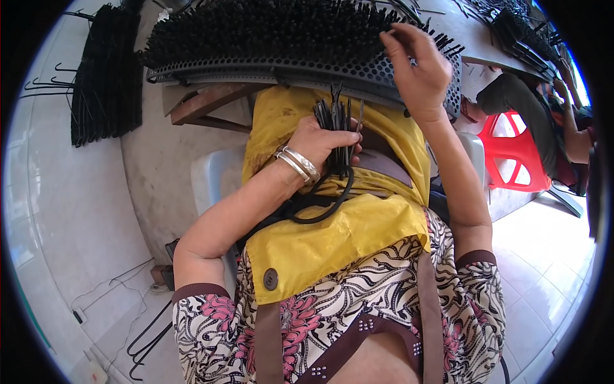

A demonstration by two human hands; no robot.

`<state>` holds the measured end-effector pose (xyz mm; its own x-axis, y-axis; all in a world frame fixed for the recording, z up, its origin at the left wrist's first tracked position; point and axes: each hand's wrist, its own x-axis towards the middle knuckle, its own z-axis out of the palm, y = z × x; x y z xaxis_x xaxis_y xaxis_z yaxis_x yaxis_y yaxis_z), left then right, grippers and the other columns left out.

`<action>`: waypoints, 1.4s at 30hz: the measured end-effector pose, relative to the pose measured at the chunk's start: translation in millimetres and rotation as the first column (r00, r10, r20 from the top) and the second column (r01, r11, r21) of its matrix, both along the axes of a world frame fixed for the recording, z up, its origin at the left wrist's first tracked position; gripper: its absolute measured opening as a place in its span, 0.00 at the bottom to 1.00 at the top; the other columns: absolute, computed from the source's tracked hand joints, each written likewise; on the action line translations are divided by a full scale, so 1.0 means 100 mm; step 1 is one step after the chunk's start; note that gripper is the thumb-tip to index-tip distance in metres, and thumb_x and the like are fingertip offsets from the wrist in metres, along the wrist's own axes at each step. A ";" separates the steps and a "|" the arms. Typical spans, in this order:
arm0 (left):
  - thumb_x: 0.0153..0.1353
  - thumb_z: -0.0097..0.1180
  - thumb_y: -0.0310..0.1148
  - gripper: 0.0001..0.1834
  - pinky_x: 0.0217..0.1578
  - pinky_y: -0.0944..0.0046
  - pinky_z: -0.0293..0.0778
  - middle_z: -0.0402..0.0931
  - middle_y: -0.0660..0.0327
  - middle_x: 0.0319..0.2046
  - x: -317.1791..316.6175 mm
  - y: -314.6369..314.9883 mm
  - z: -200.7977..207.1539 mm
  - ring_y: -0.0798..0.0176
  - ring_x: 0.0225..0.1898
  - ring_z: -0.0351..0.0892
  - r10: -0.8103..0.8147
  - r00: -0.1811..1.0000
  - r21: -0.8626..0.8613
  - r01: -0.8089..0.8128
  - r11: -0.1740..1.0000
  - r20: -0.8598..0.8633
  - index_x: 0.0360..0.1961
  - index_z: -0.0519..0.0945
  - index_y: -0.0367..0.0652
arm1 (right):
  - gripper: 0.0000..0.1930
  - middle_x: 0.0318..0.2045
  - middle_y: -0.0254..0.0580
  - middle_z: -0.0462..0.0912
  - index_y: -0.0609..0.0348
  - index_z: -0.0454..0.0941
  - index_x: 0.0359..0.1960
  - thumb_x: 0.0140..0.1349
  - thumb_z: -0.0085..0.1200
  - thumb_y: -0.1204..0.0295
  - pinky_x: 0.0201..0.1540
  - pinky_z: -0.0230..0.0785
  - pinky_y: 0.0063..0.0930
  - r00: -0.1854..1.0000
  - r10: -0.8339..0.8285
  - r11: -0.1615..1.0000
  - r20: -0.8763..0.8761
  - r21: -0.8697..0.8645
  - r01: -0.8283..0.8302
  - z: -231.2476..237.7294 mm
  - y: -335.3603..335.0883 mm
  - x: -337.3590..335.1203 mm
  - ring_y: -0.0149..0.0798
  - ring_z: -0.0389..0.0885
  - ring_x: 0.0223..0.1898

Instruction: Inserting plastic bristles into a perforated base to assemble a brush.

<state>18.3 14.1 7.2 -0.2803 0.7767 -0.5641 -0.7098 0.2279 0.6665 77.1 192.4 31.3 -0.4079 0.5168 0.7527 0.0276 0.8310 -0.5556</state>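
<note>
My left hand is closed around a bundle of thin black rods in front of my lap, thumb across them. The rods stand roughly upright, and black cord-like loops hang below my fist. My right hand is raised at the right end of a perforated metal rack. Its thumb and forefinger are pinched together beside the dense mass of black rods standing in the rack. Whether a rod is between those fingertips I cannot make out.
A yellow apron covers my lap. Black hooked rods hang in a batch at the far left. To the right are a red plastic chair and a seated person. A brown table frame supports the rack.
</note>
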 end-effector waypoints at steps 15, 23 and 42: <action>0.47 0.59 0.22 0.11 0.25 0.64 0.78 0.76 0.55 0.24 -0.01 0.01 -0.01 0.62 0.23 0.78 0.009 1.000 -0.010 -0.009 1.000 -0.015 0.33 0.75 0.31 | 0.08 0.27 0.49 0.75 0.65 0.72 0.32 0.49 0.50 0.83 0.28 0.69 0.35 0.863 0.251 0.861 0.437 0.306 -0.406 0.19 0.14 -0.11 0.52 0.75 0.28; 0.47 0.59 0.22 0.11 0.25 0.64 0.79 0.76 0.55 0.24 -0.01 0.02 -0.01 0.62 0.23 0.77 0.006 1.000 -0.031 -0.007 1.000 -0.026 0.33 0.75 0.32 | 0.07 0.24 0.49 0.74 0.64 0.68 0.24 0.39 0.49 0.82 0.29 0.68 0.41 0.817 0.280 0.845 0.505 0.274 -0.459 0.28 0.07 -0.20 0.54 0.75 0.29; 0.50 0.56 0.23 0.08 0.27 0.64 0.77 0.75 0.58 0.25 0.00 0.02 0.06 0.63 0.24 0.76 0.044 0.999 0.024 -0.044 0.999 0.017 0.34 0.77 0.35 | 0.07 0.20 0.31 0.77 0.64 0.75 0.35 0.54 0.55 0.78 0.21 0.65 0.13 0.919 0.334 0.784 0.208 -0.603 -0.148 0.08 -0.34 0.43 0.19 0.72 0.20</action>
